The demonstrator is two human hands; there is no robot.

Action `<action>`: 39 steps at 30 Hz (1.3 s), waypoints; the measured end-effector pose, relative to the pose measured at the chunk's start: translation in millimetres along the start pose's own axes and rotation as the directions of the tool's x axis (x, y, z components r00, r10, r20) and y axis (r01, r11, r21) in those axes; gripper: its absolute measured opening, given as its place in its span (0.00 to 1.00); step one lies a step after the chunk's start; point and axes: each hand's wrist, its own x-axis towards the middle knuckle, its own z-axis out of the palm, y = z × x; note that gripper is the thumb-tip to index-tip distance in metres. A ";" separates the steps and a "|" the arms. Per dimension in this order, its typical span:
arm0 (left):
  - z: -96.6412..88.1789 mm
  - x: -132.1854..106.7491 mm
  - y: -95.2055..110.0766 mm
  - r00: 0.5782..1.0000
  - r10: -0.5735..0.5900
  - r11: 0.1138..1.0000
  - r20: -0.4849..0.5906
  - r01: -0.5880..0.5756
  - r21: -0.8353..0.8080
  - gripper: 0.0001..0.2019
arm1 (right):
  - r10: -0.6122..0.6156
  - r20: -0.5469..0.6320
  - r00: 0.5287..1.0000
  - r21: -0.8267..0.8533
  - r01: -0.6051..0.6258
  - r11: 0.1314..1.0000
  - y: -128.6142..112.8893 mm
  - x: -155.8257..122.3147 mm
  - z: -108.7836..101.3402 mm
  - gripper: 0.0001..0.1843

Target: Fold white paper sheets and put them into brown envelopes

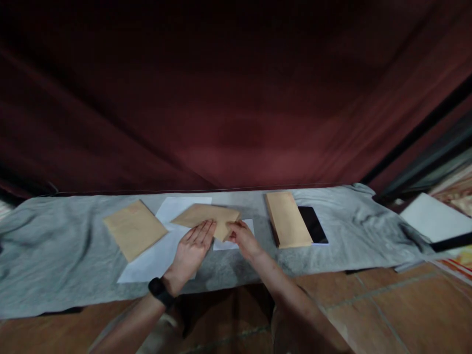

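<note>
A brown paper envelope [210, 212] lies at the middle of the grey cloth, turned at a slant, with one part folded toward me. My left hand [197, 241] rests flat on its near edge, fingers stretched out and side by side, a dark watch on the wrist. At the right end of the same envelope, my right hand [241, 237] pinches its edge between thumb and fingers. Under the envelope are a large white sheet [147, 263] on the left and a smaller white paper [250, 227] on the right, both partly covered.
Another brown envelope [134, 228] lies left, overlapping the white sheet. To the right, a stack of brown envelopes [289, 221] partly covers a dark flat device [314, 225]. The grey cloth [354, 231] ends at a dark red curtain [236, 108]. A pale flat object [437, 217] stands far right.
</note>
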 end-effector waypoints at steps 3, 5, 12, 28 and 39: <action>15.1 -0.1 5.8 0.999 -0.048 0.995 -0.001 0.047 -0.093 0.26 | 0.016 -0.004 1.000 0.016 -0.016 1.000 -14.3 1.4 -6.5 0.15; 20.1 -1.2 6.2 0.998 -0.067 0.986 0.005 0.067 -0.154 0.26 | 0.032 0.104 0.994 -0.008 -0.032 0.999 -23.4 -0.4 -11.5 0.13; 8.8 16.2 -9.4 0.988 -0.011 0.972 0.152 0.047 -0.231 0.50 | 0.089 0.235 0.968 -0.174 -0.048 0.984 -40.1 -9.3 -28.8 0.13; -24.4 54.6 -30.5 0.940 0.202 0.966 0.274 -0.146 -0.212 0.55 | 0.009 0.319 0.948 -0.350 0.109 0.931 -50.8 -7.7 -43.8 0.12; -25.8 48.7 -26.3 0.971 0.173 0.981 0.163 -0.155 -0.119 0.48 | -0.083 0.246 0.966 -0.324 0.163 0.932 -49.5 -5.8 -48.6 0.11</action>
